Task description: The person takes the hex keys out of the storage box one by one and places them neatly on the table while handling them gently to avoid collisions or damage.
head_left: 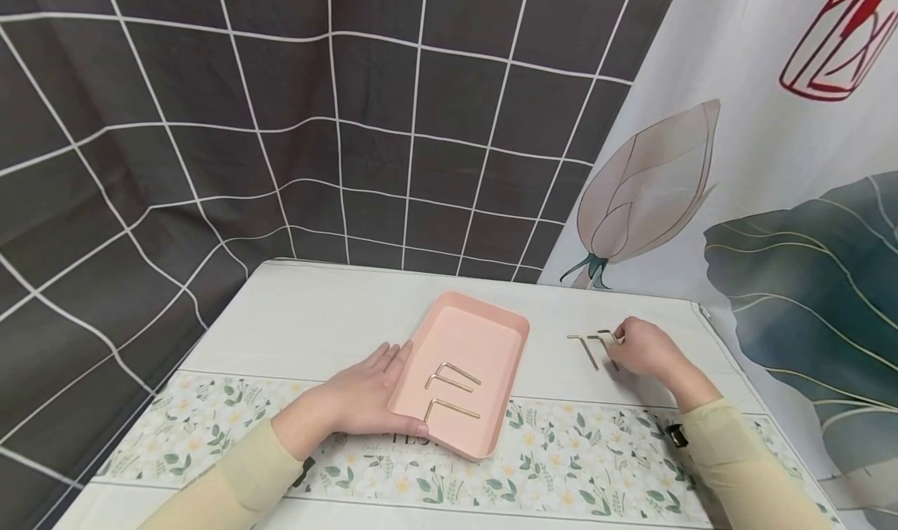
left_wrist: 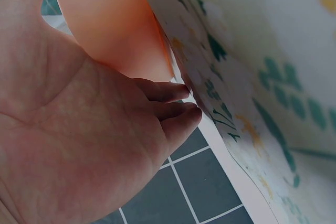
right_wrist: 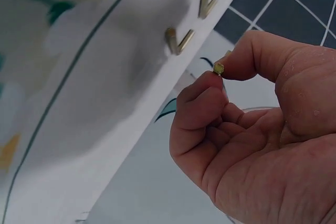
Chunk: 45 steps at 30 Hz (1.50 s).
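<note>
My right hand (head_left: 648, 351) pinches a brass-coloured hex key between thumb and index finger; its six-sided end (right_wrist: 218, 68) shows in the right wrist view. Beside that hand, two more L-shaped hex keys (head_left: 588, 352) lie on the white tabletop. A shallow pink tray (head_left: 484, 335) sits left of them, slightly turned. Several L-shaped hex keys (head_left: 454, 409) lie in its near half. My left hand (head_left: 361, 397) rests against the tray's near left corner, thumb along the near side, fingers extended along the left side. In the left wrist view its fingers (left_wrist: 178, 124) look nearly straight.
The table (head_left: 316, 312) wears a white cover with a floral band (head_left: 561, 460) across it. Behind and left hangs a dark curtain (head_left: 372, 156) with a white grid. A pale curtain (head_left: 652, 242) with flower and leaf prints hangs on the right.
</note>
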### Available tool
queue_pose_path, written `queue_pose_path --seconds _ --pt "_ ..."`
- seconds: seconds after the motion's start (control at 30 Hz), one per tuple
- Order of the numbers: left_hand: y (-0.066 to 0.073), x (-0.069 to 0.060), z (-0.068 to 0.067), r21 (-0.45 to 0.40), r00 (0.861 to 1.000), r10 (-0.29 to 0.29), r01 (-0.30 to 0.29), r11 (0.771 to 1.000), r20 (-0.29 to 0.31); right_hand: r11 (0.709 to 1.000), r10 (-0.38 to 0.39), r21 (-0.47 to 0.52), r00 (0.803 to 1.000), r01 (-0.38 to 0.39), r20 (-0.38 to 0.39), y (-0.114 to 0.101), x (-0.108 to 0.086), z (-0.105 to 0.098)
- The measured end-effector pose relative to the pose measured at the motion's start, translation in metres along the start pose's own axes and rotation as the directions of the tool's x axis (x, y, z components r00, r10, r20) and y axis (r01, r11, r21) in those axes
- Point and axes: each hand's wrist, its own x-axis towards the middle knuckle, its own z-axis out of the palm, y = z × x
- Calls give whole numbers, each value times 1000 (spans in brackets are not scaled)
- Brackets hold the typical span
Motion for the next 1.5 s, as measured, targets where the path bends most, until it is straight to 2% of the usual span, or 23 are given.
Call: queue_pose_path --seconds 0.6,0.9,1.2,1.5 --pt "1 -1 -1 1 1000 -2 2 1000 -4 999 39 -2 999 -39 18 25 3 1" --pt "2 -1 -1 -6 1000 -7 7 1000 0 999 21 -34 999 -20 24 32 8 5" --pt "2 -1 -2 -4 1000 -1 1 1000 1 997 -4 -71 999 7 41 29 10 6" --pt "2 -1 -2 -7 1000 -10 10 1000 5 996 35 -84 997 -29 69 24 11 6"
